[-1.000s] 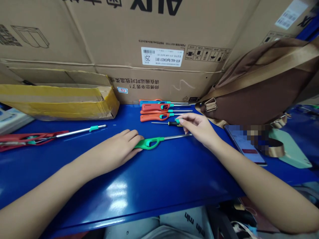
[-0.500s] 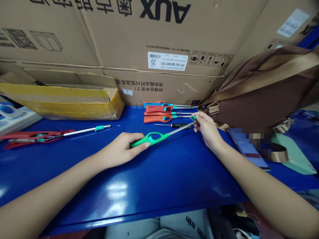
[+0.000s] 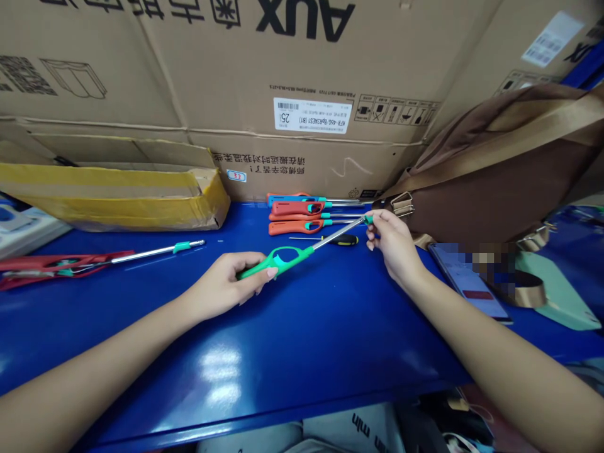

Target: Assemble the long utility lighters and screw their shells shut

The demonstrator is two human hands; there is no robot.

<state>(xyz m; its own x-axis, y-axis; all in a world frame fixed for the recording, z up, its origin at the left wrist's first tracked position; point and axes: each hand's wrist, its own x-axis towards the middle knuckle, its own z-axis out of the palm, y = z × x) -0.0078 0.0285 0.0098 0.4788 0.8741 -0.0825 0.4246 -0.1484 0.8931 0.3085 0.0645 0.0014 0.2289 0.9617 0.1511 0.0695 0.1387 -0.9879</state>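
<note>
A green long-nosed lighter (image 3: 309, 252) is held by its handle in my left hand (image 3: 226, 286), which is closed round it. Its metal tube slants up to the right. At the tube's end, my right hand (image 3: 394, 242) pinches a small teal-green piece (image 3: 369, 219) between thumb and fingers. The piece meets or nearly meets the tip; I cannot tell if it is seated on it. Just behind lie several red lighters (image 3: 292, 226) and a blue-handled lighter (image 3: 278, 198), plus a yellow-and-black screwdriver (image 3: 346, 240).
On the left of the blue table (image 3: 302, 352) lies an opened red lighter (image 3: 94, 259), with a yellow-taped cardboard box (image 3: 117, 207) behind it. A large carton (image 3: 226, 75) walls the back. A brown bag (image 3: 495, 182), a phone (image 3: 465, 280) and a mint-green object (image 3: 566, 296) lie right.
The lighter's tip has risen to the teal-green piece; before, it lay just below it. My left hand has drawn slightly left. The whole view has shifted a little.
</note>
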